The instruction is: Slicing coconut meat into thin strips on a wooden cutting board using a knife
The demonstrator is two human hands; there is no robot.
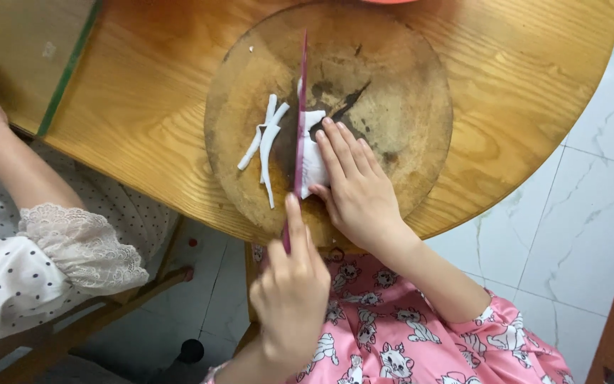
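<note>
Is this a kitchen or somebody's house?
Probably a home, at a dining or kitchen table. A round wooden table stands on a pale tiled floor, with a worn round chopping board on it, and the person cutting wears pink cartoon-print pyjamas.

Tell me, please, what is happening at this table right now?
A person's left hand holds a thin pink-bladed knife edge-down on a round, worn wooden chopping board. Their right hand presses flat on a white piece of food. Cut white strips lie left of the blade. Another person's arm is alongside.
</note>
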